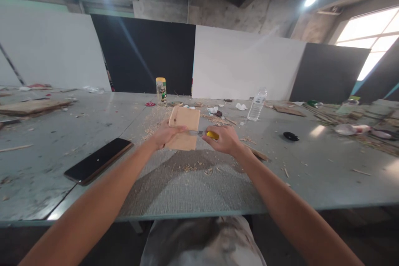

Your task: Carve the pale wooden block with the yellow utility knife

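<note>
My left hand [165, 134] is closed round the left edge of a flat pale wooden board [184, 125], holding it raised and tilted above the grey table [199, 191]. My right hand [225, 139] is closed on a yellow-handled knife [212, 134], whose short blade reaches toward the board's right edge. Wood shavings [199, 168] lie on the table right under both hands.
A black phone [99, 160] lies to the left. A plastic water bottle [257, 104], a yellow-capped container [161, 90] and a black lid [291, 136] stand further back. Wood scraps and strips [358, 124] litter the right; boards [31, 106] lie far left.
</note>
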`<state>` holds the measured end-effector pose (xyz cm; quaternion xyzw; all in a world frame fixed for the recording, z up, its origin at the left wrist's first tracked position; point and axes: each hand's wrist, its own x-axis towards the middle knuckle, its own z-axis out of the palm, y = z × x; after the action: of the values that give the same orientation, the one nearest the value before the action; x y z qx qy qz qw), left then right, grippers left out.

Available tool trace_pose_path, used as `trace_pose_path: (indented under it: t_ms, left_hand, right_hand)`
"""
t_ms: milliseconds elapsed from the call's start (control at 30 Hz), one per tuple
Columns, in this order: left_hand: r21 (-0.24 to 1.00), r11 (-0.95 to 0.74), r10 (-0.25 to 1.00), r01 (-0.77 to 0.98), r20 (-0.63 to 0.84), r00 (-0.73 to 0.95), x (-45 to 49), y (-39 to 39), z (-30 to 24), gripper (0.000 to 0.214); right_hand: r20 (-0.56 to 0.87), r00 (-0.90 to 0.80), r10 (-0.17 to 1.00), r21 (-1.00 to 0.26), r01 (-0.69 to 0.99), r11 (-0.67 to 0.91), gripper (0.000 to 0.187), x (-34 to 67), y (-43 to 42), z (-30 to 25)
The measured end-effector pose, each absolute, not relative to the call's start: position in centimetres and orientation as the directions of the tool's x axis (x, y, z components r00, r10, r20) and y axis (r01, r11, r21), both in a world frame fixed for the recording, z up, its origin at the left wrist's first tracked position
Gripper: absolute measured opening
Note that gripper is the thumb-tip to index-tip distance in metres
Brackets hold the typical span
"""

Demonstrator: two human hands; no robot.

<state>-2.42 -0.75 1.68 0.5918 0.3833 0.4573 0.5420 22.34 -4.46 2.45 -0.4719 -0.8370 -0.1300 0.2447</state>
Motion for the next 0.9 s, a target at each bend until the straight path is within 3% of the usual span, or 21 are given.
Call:
trace_pose_path:
  t_ms: [200, 400, 633, 900]
  left_hand:
    - [0.99, -0.095, 0.944, -0.099, 0.121, 0.306, -2.7, -1.1, 2.0, 0.05]
    - [0.996, -0.029, 0.942, -0.083, 0.055, 0.331, -3.4, -1.9, 2.0, 0.047]
    - [0.992, -0.097, 0.956, -0.08, 0.115, 0.271, -2.6, -1.3, 1.3, 0.048]
    - [0.991, -0.132, 0.967, -0.032, 0.136, 0.217, -2.2, -2.1, 1.5, 0.053]
  right_hand:
    - [0.603, -0.362, 0.711, -0.021, 0.884, 0.467, 0.045, 23.2, -3.9, 2.3]
    - [0.68, -0.092, 0.727, -0.211, 0.926, 0.314, 0.042, 26.1, -2.8, 2.6]
    - [0.449, -0.475, 0.757, -0.255, 0.744, 0.618, 0.044, 22.3, -4.0, 2.3]
    - [0.375, -0.5, 0.78, -0.196, 0.78, 0.594, 0.046, 22.2, -4.5, 2.3]
